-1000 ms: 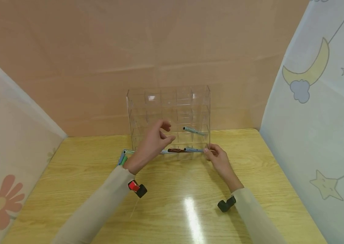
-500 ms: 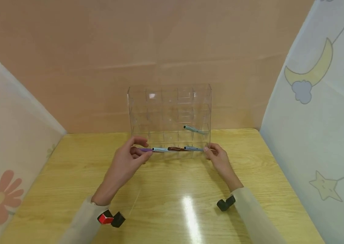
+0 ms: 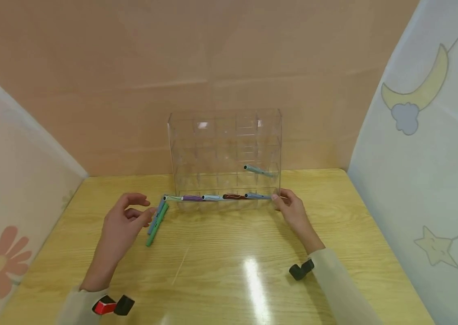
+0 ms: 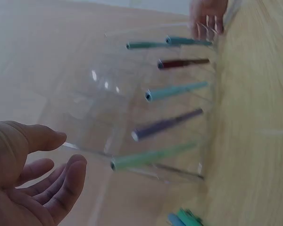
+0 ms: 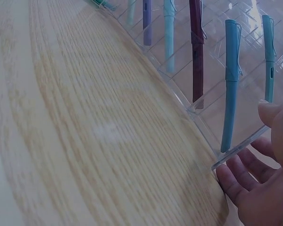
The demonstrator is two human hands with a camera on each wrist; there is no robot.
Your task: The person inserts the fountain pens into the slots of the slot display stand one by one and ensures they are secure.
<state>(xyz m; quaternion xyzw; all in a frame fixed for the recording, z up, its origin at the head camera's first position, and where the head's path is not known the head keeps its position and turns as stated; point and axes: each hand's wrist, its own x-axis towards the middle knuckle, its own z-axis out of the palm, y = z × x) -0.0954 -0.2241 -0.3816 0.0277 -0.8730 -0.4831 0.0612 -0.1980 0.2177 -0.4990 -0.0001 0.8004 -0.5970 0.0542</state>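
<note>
A clear acrylic organizer [image 3: 224,149] stands upright at the back of the table. Its bottom row holds a green pen [image 3: 172,197], a purple pen [image 3: 191,197], a light blue pen [image 3: 212,197], a dark red pen [image 3: 234,197] and a blue pen [image 3: 258,196]. A teal pen [image 3: 258,170] sits one row up. My right hand [image 3: 291,210] grips the organizer's lower right corner [image 5: 236,155], thumb over the edge. My left hand [image 3: 125,221] hovers with fingers relaxed and holds nothing [image 4: 33,183]. It is just left of two loose pens [image 3: 156,221] on the table.
The wooden table [image 3: 229,271] is boxed in by a peach backdrop and patterned side panels. The loose blue and green pens lie slanted at the organizer's left front corner [image 4: 184,219]. Bare tabletop stretches in front of the organizer.
My left hand left the purple pen in the bottom row and drew back left and toward me, beside the loose pens. The right hand stayed on the corner.
</note>
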